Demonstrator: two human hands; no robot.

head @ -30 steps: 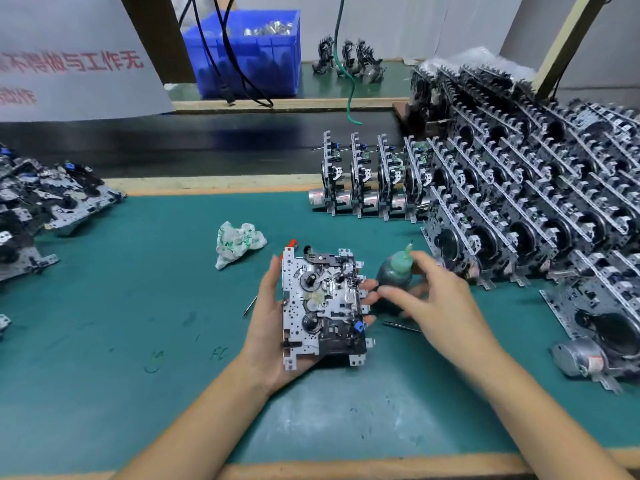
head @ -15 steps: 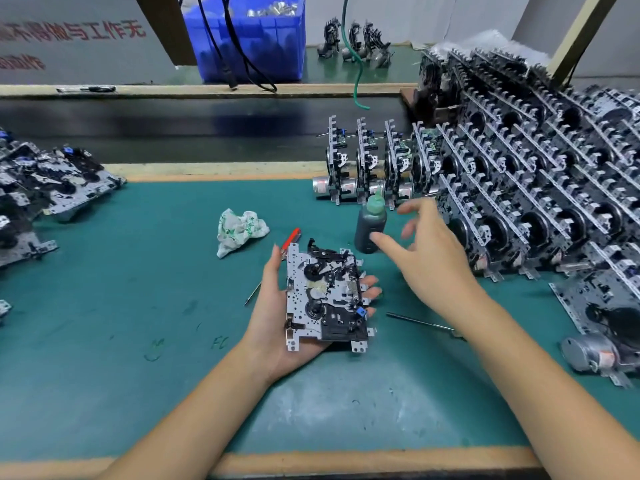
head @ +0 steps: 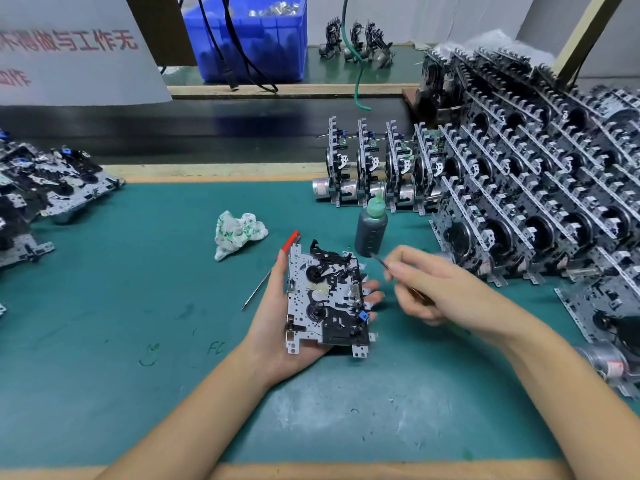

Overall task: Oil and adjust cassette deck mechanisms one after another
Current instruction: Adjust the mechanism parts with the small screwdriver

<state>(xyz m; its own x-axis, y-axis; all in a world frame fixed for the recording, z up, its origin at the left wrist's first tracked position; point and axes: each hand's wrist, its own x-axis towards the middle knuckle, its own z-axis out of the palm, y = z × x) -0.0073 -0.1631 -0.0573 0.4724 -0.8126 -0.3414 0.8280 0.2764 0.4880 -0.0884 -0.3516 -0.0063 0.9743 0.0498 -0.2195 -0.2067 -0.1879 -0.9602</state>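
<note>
The right hand (head: 446, 292) has left the oil bottle (head: 371, 230) and now pinches a thin tool (head: 380, 260).

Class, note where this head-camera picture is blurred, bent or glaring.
Head view: the right hand holding a thin metal tool is motion-blurred; the wide lens bows the wooden table edge; the worn green mat shows a pale sheen.

On the teal-matted bench (head: 104, 341), the metal cassette deck mechanism (head: 327, 299) lies in the left hand (head: 277, 327). Just beyond it stands the grey oil bottle with green nozzle (head: 371, 226); the crumpled white cloth (head: 239, 232) lies to its left. Stacked metal mechanisms (head: 536, 202) fill the right side, and the blue plastic crate (head: 249, 39) sits far behind.
</note>
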